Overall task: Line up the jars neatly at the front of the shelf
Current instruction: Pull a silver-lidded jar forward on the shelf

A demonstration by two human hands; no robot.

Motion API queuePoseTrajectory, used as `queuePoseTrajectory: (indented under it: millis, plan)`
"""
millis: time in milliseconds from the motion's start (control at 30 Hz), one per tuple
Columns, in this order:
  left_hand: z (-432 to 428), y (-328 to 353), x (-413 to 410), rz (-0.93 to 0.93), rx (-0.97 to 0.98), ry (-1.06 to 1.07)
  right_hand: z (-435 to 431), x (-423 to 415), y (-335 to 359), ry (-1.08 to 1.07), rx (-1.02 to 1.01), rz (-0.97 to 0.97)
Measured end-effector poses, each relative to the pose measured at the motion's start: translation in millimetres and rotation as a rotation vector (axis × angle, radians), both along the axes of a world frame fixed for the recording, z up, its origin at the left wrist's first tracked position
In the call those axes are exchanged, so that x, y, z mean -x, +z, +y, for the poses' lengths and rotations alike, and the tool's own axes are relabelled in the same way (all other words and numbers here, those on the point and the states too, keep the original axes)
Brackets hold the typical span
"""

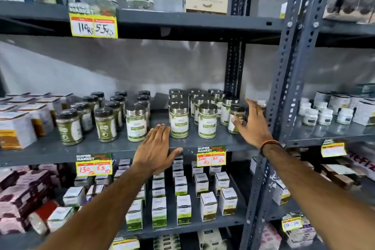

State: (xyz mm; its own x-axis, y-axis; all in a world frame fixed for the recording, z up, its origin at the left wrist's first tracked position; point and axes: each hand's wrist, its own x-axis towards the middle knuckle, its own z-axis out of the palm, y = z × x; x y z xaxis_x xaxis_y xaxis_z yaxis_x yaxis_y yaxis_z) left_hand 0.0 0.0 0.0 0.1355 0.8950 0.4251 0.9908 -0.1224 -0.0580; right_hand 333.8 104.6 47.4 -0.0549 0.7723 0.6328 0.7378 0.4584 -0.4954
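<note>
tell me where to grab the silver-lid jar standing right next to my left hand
Wrap the label-covered body of the silver-lid jar just below the lid, coming from the front. It stands upright at the shelf edge, more jars crowd behind it, and open gaps on both sides leave room for the left hand to close its grip.

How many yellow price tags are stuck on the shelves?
5: one on the top shelf edge, two under the jar shelf, two on the right rack. Another may peek in at the bottom.
</note>
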Motion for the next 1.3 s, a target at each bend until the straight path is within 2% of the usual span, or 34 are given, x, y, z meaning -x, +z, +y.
queuePoseTrajectory:
  millis: [200, 400, 667, 933, 1133, 1300]
  plan:
    - [10.2, -16.2, 1.9, 0.084, 0.007, 0.049, 16.7, 5.9, -16.8, 0.022, 0.103, 0.125]
    - [12.2, -17.4, 3.1, 0.088, -0.005, 0.066, 22.7, 3.6, -22.7, 0.02, 0.08, 0.156]
    - [13.3, -20.4, 2.8, 0.071, -0.022, 0.084, 15.1, 8.0, -21.0, -0.002, -0.045, 0.203]
    - [-0.3, -7.8, 0.3, 0.007, 0.01, 0.025, -28.0, 11.3, 16.8, 0.029, -0.237, 0.196]
    - [-40.3, 32.0, 17.2, 0.033, -0.121, -0.019, -75.0, 60.5, 45.4, 0.167, -0.26, 0.189]
    - [-81.8, 65.9, 70.9, 0.019, -0.201, 0.076, -97.9, 137.8, 48.1, 0.318, -0.258, 0.174]
